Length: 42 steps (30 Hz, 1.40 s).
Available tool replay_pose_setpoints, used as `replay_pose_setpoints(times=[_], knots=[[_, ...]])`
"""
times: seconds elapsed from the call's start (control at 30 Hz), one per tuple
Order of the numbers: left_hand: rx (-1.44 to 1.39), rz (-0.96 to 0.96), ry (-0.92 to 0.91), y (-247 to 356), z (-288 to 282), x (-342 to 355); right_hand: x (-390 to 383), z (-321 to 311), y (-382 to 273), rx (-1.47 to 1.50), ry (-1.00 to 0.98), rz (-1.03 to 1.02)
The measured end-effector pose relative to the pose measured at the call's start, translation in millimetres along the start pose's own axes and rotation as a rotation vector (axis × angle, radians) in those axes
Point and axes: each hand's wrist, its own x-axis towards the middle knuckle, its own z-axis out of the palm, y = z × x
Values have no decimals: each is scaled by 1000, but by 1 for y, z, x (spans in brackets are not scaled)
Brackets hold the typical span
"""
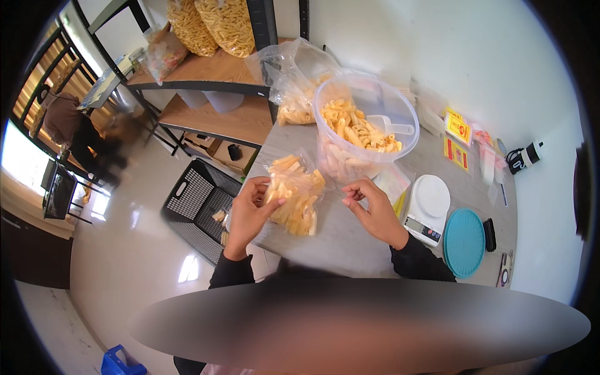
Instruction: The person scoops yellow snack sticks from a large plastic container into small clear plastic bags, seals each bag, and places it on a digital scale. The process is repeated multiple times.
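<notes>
A small clear plastic bag of pale yellow tube-shaped snacks [303,211] is held by my left hand [250,212], its thumb and fingers closed on the bag's left side. To the right of the bag and apart from it, my right hand [378,212] has thumb and fingertips pinched together; whatever is between them, if anything, is too small to see. Beyond both hands stands a translucent plastic tub [409,140] partly filled with the same snacks, with a white scoop [400,129] lying in it. A digital kitchen scale [431,201] sits just right of my right hand.
A large open snack bag [294,103] leans behind the tub. Right of the scale lies a teal lid [464,242]; yellow packets [458,128] lie near the wall. Left are a black crate [200,194] on the floor and a shelf [206,69]. A person [65,122] bends at far left.
</notes>
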Motion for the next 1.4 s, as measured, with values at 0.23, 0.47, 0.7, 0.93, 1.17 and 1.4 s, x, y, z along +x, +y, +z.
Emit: replay_pose_setpoints(times=[0.23,0.47,0.7,0.93,1.17,1.4], knots=[[397,177,-1,-15,-15,8,8,-14,-8,-45,-102,-13],[339,251,108,-6,-9,11,-1,-54,0,-284,-83,42],[333,378,131,12,6,12,-9,-103,59,-746,152,209],[190,427,44,30,35,0,-4,-85,97,-954,130,294],[166,423,-31,35,50,-9,2,-84,99,-861,138,336],[162,424,-72,40,58,-13,0,-100,100,-749,203,365]])
